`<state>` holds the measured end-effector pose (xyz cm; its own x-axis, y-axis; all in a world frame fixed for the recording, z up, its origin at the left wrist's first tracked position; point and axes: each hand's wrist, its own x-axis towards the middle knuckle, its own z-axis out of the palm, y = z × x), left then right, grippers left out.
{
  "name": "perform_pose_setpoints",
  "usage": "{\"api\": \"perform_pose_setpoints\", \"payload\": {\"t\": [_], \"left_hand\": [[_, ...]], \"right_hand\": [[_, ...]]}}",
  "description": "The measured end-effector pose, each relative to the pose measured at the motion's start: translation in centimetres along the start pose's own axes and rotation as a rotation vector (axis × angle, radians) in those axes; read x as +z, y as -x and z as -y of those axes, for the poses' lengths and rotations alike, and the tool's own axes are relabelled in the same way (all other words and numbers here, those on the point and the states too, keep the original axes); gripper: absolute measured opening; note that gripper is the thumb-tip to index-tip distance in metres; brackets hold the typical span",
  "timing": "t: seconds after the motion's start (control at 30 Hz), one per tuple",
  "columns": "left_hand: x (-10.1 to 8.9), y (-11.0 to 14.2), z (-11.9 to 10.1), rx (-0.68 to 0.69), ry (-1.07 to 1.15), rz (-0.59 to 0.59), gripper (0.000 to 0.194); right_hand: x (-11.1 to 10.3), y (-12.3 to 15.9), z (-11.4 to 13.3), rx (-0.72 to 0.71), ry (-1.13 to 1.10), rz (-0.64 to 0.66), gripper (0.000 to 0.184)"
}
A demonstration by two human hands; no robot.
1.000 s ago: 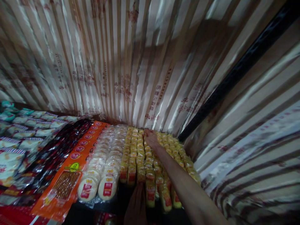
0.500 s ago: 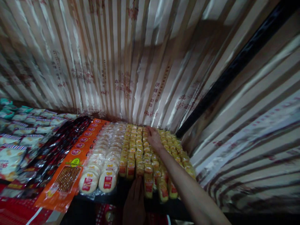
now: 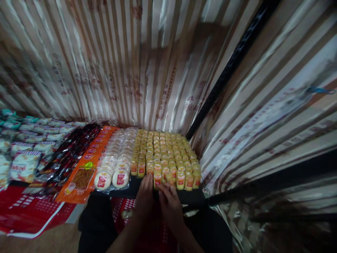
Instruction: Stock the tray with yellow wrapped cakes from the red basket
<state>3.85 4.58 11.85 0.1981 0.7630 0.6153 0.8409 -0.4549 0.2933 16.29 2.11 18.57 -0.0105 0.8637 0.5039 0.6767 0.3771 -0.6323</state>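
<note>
Small yellow wrapped snack cakes (image 3: 180, 177) with red labels stand in tight rows on a black shelf (image 3: 134, 189). My left hand (image 3: 144, 193) is at the front of these rows, its fingers stretched out together against a front cake. Beside it, my right hand (image 3: 170, 200) reaches to the front cakes with its fingers extended and slightly bent. One cake (image 3: 170, 178) just above the right fingertips leans a little out of line. I see nothing held in either hand, though the fingertips are partly blurred.
Left of the cakes are clear-wrapped round white crackers (image 3: 120, 177), orange stick-snack packs (image 3: 80, 179), dark red packets (image 3: 70, 151) and white snack bags (image 3: 25, 165). A red basket (image 3: 26, 211) is below left, another (image 3: 123, 207) between my legs. A black post (image 3: 210, 100) rises before the curtain.
My right hand has drawn back from the far end of the cake rows to their front, beside my left hand. The front cakes stand more evenly. The view has shifted.
</note>
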Motion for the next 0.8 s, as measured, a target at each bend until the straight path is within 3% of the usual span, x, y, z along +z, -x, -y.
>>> {"api": "perform_pose_setpoints", "payload": {"t": [0.23,0.43,0.8], "left_hand": [[-1.2,-1.2,-0.4,-0.145,0.178,0.031,0.045],[-2.1,-1.8,-1.1,-0.251,0.267,0.037,0.052],[-2.8,-2.2,-1.8,-0.219,0.278,-0.033,0.039]], "right_hand": [[1.7,1.2,-1.1,-0.020,0.186,-0.018,0.035],[2.2,1.2,-1.3,-0.011,0.252,0.020,0.038],[1.9,1.6,-2.1,-0.026,0.149,-0.006,0.037]]}}
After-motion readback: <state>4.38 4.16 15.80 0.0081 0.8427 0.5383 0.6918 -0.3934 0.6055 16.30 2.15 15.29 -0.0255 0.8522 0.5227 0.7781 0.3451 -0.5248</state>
